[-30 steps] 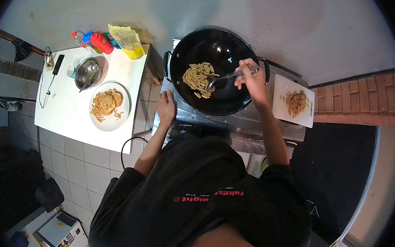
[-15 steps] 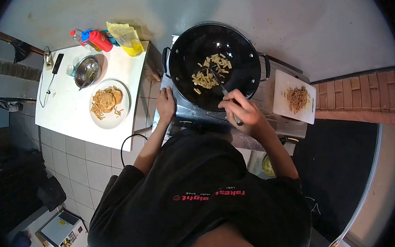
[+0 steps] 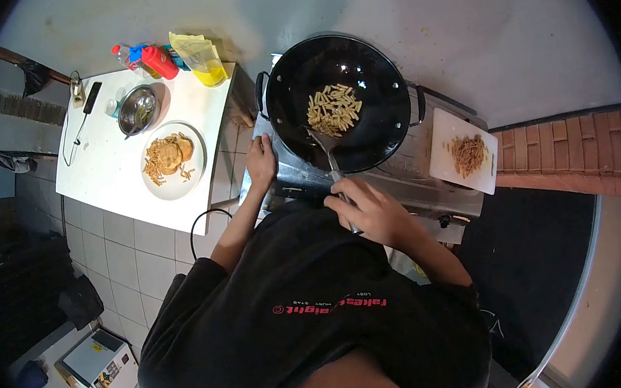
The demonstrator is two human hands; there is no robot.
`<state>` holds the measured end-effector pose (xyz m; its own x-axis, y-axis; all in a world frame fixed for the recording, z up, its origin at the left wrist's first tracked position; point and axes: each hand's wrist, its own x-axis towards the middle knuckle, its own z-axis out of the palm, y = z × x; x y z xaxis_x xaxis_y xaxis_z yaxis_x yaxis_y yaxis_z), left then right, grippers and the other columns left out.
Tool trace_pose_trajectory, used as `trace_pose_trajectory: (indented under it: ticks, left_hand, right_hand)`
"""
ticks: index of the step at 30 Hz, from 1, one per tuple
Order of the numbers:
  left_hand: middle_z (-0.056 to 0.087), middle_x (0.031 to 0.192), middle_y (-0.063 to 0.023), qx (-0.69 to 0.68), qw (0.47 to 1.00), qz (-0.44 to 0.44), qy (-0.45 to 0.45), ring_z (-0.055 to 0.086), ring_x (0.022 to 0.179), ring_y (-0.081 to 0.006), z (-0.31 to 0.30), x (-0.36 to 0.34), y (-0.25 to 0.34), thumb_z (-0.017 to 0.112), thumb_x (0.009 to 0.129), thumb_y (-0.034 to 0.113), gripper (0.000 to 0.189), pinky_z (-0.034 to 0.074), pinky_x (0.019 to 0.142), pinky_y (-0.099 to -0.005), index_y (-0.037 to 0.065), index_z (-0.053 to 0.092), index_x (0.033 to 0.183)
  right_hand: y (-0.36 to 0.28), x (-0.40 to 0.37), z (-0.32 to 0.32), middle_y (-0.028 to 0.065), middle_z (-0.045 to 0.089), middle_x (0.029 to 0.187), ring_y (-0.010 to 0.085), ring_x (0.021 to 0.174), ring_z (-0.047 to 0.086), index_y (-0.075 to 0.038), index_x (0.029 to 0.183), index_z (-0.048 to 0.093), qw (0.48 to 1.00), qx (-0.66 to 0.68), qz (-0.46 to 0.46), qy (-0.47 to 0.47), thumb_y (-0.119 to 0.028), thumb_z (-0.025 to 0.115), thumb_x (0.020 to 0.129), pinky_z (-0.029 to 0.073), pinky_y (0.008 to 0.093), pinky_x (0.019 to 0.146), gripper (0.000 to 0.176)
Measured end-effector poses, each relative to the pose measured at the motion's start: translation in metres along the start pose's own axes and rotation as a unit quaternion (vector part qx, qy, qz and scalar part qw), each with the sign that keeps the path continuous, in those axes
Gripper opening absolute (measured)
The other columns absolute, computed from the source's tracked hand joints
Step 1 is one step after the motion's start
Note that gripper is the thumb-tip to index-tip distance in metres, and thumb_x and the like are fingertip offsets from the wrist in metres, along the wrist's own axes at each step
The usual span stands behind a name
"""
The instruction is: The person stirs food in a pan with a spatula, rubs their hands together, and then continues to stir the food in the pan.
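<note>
My right hand is closed round the handle of a metal spatula. Its blade dips into a large black wok with two side handles, at the near edge of a heap of pale yellow food strips. My left hand lies with its fingers stretched out on the front left edge of the steel stove, beside the wok and holding nothing.
On the white table at left are a plate of patties and brown strips, a steel bowl, a red bottle and a yellow pouch. A cutting board with chopped brown pieces lies right of the wok.
My right hand has drawn the spatula back toward my body and to the left. The spread-out strips now sit in one tighter heap. My left hand has stayed in place.
</note>
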<state>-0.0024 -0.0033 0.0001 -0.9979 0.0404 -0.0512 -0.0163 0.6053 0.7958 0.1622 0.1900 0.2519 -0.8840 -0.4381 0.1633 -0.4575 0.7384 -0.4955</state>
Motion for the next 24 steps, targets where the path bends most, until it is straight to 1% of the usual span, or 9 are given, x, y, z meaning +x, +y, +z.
trace_pose_trajectory:
  ticks: [5, 7, 9, 10, 14, 16, 21, 23, 24]
  left_hand:
    - [0.061, 0.105, -0.0279, 0.003, 1.000, -0.009, -0.004, 0.057, 0.100, -0.0467, -0.001, -0.001, 0.004, 0.037, 0.103, 0.038, 0.050, 0.044, 0.089, -0.0497, -0.005, 0.063, 0.104]
    - [0.061, 0.104, -0.0279, 0.007, 1.000, -0.012, 0.002, 0.057, 0.100, -0.0464, -0.001, -0.001, 0.004, 0.038, 0.103, 0.037, 0.049, 0.044, 0.089, -0.0494, -0.005, 0.063, 0.104]
    - [0.061, 0.105, -0.0278, 0.010, 1.000, -0.014, 0.003, 0.057, 0.100, -0.0463, -0.005, -0.003, 0.010, 0.038, 0.103, 0.037, 0.049, 0.044, 0.089, -0.0493, -0.005, 0.064, 0.103]
    - [0.061, 0.105, -0.0278, 0.014, 1.000, -0.016, 0.004, 0.057, 0.100, -0.0461, -0.007, -0.004, 0.014, 0.038, 0.103, 0.037, 0.049, 0.044, 0.088, -0.0492, -0.005, 0.064, 0.103]
    - [0.061, 0.104, -0.0276, 0.009, 1.000, -0.006, 0.011, 0.058, 0.100, -0.0460, -0.002, -0.003, 0.007, 0.038, 0.103, 0.038, 0.049, 0.044, 0.088, -0.0492, -0.004, 0.064, 0.103]
    - [0.062, 0.103, -0.0276, 0.006, 1.000, -0.009, 0.007, 0.058, 0.099, -0.0461, 0.000, -0.001, 0.004, 0.038, 0.103, 0.038, 0.050, 0.044, 0.087, -0.0495, -0.004, 0.064, 0.103]
    - [0.062, 0.104, -0.0280, 0.020, 1.000, -0.009, -0.005, 0.059, 0.098, -0.0467, -0.003, -0.001, 0.006, 0.037, 0.103, 0.039, 0.051, 0.045, 0.086, -0.0501, -0.004, 0.064, 0.103]
    - [0.062, 0.104, -0.0283, 0.020, 1.000, -0.004, -0.007, 0.059, 0.098, -0.0468, -0.003, -0.001, 0.006, 0.037, 0.103, 0.039, 0.051, 0.045, 0.086, -0.0503, -0.004, 0.064, 0.103]
    - [0.062, 0.103, -0.0284, 0.017, 1.000, 0.003, 0.003, 0.059, 0.097, -0.0469, -0.002, -0.001, 0.006, 0.037, 0.103, 0.039, 0.051, 0.045, 0.086, -0.0507, -0.005, 0.064, 0.103]
  right_hand:
    - [0.024, 0.005, 0.007, 0.0136, 0.054, 0.105, 0.0271, 0.101, 0.060, -0.001, 0.109, 0.063, 1.000, -0.002, 0.010, 0.017, -0.007, 0.069, 0.080, 0.054, 0.0380, 0.085, 0.030]
    - [0.044, 0.007, -0.001, 0.0119, 0.052, 0.099, 0.0246, 0.093, 0.061, 0.001, 0.105, 0.061, 0.996, 0.045, 0.044, 0.059, -0.002, 0.067, 0.080, 0.052, 0.0373, 0.080, 0.026]
    - [0.059, 0.008, -0.014, 0.0123, 0.049, 0.095, 0.0216, 0.077, 0.058, 0.003, 0.099, 0.063, 0.987, 0.116, 0.071, 0.082, 0.011, 0.062, 0.078, 0.049, 0.0302, 0.067, 0.023]
    - [0.059, 0.009, -0.019, 0.0112, 0.050, 0.093, 0.0205, 0.076, 0.057, 0.002, 0.098, 0.063, 0.976, 0.131, 0.140, 0.100, 0.007, 0.056, 0.086, 0.047, 0.0297, 0.067, 0.015]
    - [0.080, 0.020, -0.048, 0.0118, 0.049, 0.088, 0.0246, 0.074, 0.057, -0.002, 0.098, 0.061, 0.973, 0.050, 0.126, 0.189, 0.000, 0.057, 0.089, 0.046, 0.0327, 0.068, 0.010]
    - [0.099, 0.028, -0.057, 0.0125, 0.049, 0.084, 0.0254, 0.070, 0.054, -0.004, 0.096, 0.061, 0.957, 0.028, 0.158, 0.242, -0.004, 0.056, 0.090, 0.044, 0.0322, 0.064, 0.008]
    - [0.142, 0.045, -0.081, 0.0135, 0.051, 0.078, 0.0231, 0.069, 0.055, 0.000, 0.089, 0.061, 0.958, 0.041, 0.217, 0.182, -0.009, 0.057, 0.090, 0.043, 0.0310, 0.064, 0.010]
    - [0.170, 0.046, -0.076, 0.0106, 0.053, 0.078, 0.0176, 0.063, 0.055, 0.002, 0.085, 0.060, 0.949, 0.097, 0.228, 0.197, -0.010, 0.055, 0.091, 0.043, 0.0289, 0.059, 0.015]
    - [0.172, 0.049, -0.076, 0.0066, 0.056, 0.072, 0.0121, 0.053, 0.054, 0.003, 0.083, 0.061, 0.924, 0.174, 0.279, 0.193, -0.011, 0.052, 0.091, 0.042, 0.0261, 0.051, 0.018]
